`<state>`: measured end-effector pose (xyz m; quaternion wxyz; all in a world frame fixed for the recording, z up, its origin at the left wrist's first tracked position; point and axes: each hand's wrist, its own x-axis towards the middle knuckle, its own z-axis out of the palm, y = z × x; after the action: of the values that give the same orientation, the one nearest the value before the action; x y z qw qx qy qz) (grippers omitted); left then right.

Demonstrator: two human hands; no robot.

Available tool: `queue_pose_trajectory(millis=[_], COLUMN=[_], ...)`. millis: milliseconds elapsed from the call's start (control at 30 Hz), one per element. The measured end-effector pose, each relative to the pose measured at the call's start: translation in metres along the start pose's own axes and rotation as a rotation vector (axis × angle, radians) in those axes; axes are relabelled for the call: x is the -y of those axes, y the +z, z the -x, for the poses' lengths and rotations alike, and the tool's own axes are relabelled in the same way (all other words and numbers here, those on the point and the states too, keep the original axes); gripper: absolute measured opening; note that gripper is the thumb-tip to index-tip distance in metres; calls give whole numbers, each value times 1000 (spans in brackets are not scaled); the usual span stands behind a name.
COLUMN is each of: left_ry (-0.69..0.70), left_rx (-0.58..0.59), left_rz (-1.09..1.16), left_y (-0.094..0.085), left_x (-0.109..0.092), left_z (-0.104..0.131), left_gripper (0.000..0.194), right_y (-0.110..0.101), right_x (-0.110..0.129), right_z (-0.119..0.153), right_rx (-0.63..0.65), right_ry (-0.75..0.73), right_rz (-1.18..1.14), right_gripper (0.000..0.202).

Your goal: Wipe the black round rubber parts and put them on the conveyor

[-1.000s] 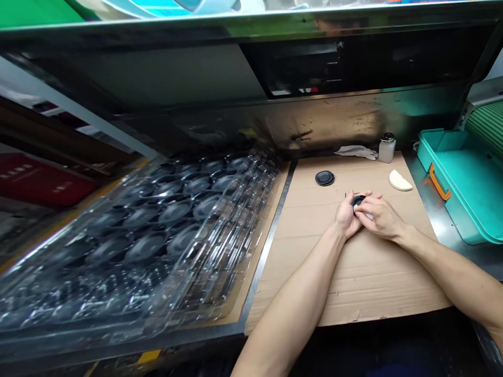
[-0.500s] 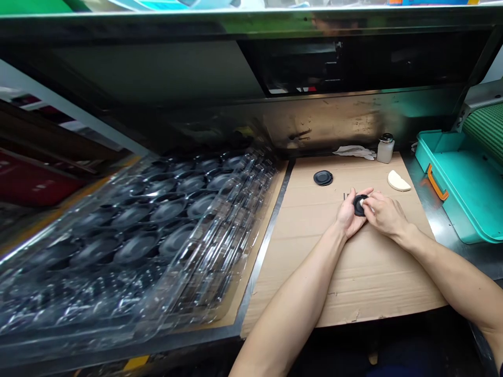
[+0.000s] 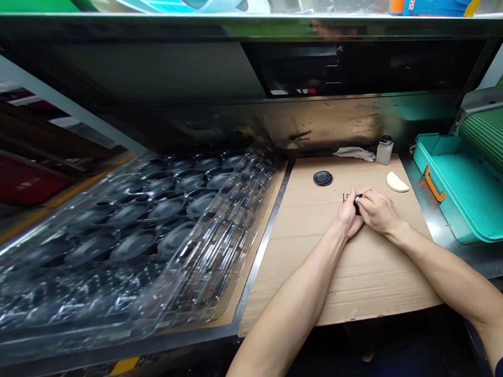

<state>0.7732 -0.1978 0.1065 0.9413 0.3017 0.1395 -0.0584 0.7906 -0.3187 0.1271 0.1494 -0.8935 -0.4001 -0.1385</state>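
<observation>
My left hand [image 3: 348, 213] is closed around the edge of a round black disc-shaped part [image 3: 358, 205] above the cardboard sheet. The fingers of my right hand [image 3: 378, 212] are pinched together over the disc's face and hide most of it. A small white piece [image 3: 357, 198], its kind unclear, shows at those fingertips. Beyond my left hand lie round black parts [image 3: 323, 178], seemingly two overlapping. A cream-white half-round pad [image 3: 397, 182] rests to the right of my right hand.
Clear plastic trays [image 3: 220, 251] with several round black parts are stacked at left. Cardboard [image 3: 298, 251] covers the bench before me. At the back are a white cloth [image 3: 353, 152] and a pump-top bottle [image 3: 384, 151]. A teal bin [image 3: 458, 209] with an orange handle stands at right.
My right fingers have shifted slightly left over the disc and now cover more of it. The disc appears more tilted. The whole view has moved a little.
</observation>
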Motion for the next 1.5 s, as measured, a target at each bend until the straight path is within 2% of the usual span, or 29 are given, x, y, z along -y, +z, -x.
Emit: queue_pose_trajectory(millis=[200,300,400,533,633,733,867,967,1067,1200,1300,1400,1500], left_ry=[100,123,136,145,154,157,83,-1,-25,-23,13,21,10], left_rx=[-104,-94,-83,-71,-70,-83,-11,23,-3,-25,-35,-30,-14], left_rz=[-23,-29,-28,-33,-25,8,25,46,73,73,99,133,138], left_y=[1,0,-1,0,1,2,4,5,3,-2,-3,-2,-2], left_x=[0,1,2,4,5,4,2,0,-5,-12,-14,-15,-14], left_z=[1,1,1,2,2,3,6,7,7,6,6,7,7], left_gripper=[49,51,53,54,50,49,50,55,56,41,41,44,47], right_y=[-11,-15,-11,3,10,12,17,20,20,15,9,6,6], right_x=[9,10,9,7,5,2,1,0,-4,-11,-14,-17,-19], right_z=[-3,1,3,0,-2,0,1,-1,-1,6,12,12,11], right_rx=[91,148,173,52,-51,-77,-186,-269,-185,-43,-11,-60,-96], right_ry=[127,188,151,35,93,148,28,-23,-141,-260,-220,-83,-62], right_rz=[105,61,-61,-206,-145,-116,-362,-435,-414,-331,-223,-116,-148], right_gripper=[30,29,25,22,24,23,21,24,23,22,22,25,24])
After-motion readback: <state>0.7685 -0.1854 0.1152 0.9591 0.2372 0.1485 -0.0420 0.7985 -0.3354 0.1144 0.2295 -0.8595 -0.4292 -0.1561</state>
